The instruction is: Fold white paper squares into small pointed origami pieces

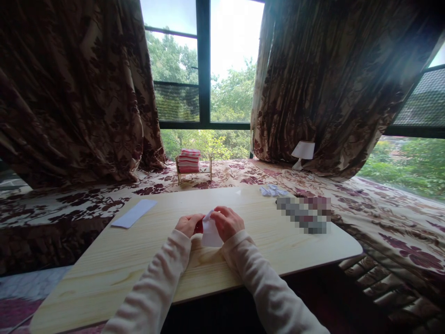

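Over the middle of a light wooden table [139,264], my left hand [188,224] and my right hand [226,222] meet around a small white piece of paper [210,234]. Both hands have their fingers pinched on the paper's upper edge. Something small and red [199,227] shows between my left fingers and the paper; I cannot make out what it is. Cream sleeves cover both forearms.
A white paper strip [134,213] lies on the table's left side. Small folded paper bits [273,190] sit at the far right edge. Beyond the table, on the patterned cloth, stand a small wooden rack of red-and-white striped items [189,162] and a white lamp [302,153].
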`<action>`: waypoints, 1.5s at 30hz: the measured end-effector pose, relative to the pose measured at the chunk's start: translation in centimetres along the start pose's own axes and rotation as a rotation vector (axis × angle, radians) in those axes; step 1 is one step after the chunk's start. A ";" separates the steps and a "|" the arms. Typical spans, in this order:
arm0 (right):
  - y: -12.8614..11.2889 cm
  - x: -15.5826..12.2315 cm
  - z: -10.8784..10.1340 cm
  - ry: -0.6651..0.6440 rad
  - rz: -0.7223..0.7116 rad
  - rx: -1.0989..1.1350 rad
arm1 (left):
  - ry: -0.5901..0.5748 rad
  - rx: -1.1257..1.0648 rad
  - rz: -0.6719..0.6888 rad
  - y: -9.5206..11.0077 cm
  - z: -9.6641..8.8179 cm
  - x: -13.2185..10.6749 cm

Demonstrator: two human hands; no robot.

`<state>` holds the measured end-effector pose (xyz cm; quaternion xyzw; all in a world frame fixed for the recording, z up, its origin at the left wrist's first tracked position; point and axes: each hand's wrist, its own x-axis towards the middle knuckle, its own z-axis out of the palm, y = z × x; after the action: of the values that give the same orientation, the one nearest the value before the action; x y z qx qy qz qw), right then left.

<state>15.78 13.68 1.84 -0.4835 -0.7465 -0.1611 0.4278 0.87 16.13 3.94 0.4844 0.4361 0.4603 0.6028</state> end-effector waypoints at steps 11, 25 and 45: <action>-0.4 0.0 -0.1 0.023 0.011 0.064 | 0.005 0.069 0.123 -1.1 -0.1 0.4; 0.4 -0.4 1.2 -0.062 0.324 0.384 | -0.036 0.172 0.155 -1.3 -0.2 0.3; 0.5 0.1 1.7 0.010 0.720 1.046 | -0.021 0.312 0.386 -0.9 0.6 -0.8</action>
<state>15.43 15.09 0.87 -0.4304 -0.5153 0.3767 0.6382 1.39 15.16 3.21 0.6506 0.3952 0.4888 0.4260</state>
